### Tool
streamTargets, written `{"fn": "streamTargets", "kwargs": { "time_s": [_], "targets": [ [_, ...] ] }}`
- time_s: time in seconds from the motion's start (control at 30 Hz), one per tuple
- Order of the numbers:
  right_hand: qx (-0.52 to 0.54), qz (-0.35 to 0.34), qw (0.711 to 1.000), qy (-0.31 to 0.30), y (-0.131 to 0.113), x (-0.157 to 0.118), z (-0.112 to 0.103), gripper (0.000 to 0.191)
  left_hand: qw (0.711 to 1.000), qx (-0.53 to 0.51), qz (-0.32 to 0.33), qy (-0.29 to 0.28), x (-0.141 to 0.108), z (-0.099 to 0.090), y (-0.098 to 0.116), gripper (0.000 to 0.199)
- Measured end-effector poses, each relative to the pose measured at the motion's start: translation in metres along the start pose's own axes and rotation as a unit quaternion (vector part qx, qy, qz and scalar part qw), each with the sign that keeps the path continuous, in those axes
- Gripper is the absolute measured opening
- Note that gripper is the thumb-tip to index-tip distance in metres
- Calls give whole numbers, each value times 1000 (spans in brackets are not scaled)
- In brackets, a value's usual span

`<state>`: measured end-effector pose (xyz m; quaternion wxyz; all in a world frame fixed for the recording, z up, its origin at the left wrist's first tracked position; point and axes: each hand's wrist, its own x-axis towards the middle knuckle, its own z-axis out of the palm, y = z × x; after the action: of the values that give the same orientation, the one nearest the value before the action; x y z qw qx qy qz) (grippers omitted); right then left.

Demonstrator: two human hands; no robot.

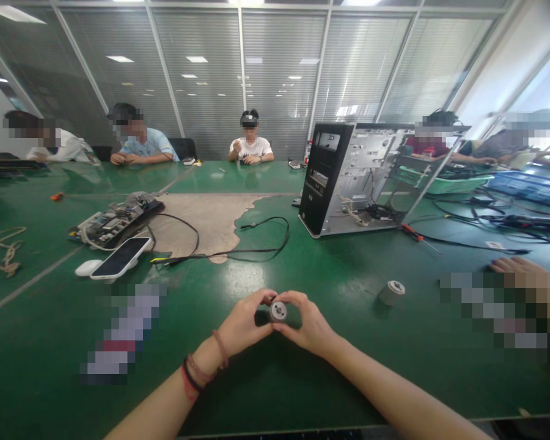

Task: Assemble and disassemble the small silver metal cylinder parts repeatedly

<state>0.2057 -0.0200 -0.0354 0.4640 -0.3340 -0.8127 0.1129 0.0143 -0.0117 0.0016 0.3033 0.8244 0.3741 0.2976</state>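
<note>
Over a green table [339, 256], the left hand [245, 321] and right hand [312, 324] jointly clasp a small motor-like cylinder [278, 312] between them, its pale round end facing the viewer. A second cylinder [391, 294] stands to the right; an open HP computer tower [323, 177] stands beyond.

Single head-worn view, from close above the green table [339, 269], facing forward and downward

Phone [121, 258], computer case [321, 180], green basket [462, 185].
</note>
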Motion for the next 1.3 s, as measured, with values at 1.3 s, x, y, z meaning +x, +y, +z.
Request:
{"fn": "streamTargets", "kwargs": {
  "time_s": [1.3],
  "targets": [
    [89, 78, 992, -43, -4, 2, -6, 59, 990, -123, 13, -61, 2, -1, 10, 51]
  ]
}}
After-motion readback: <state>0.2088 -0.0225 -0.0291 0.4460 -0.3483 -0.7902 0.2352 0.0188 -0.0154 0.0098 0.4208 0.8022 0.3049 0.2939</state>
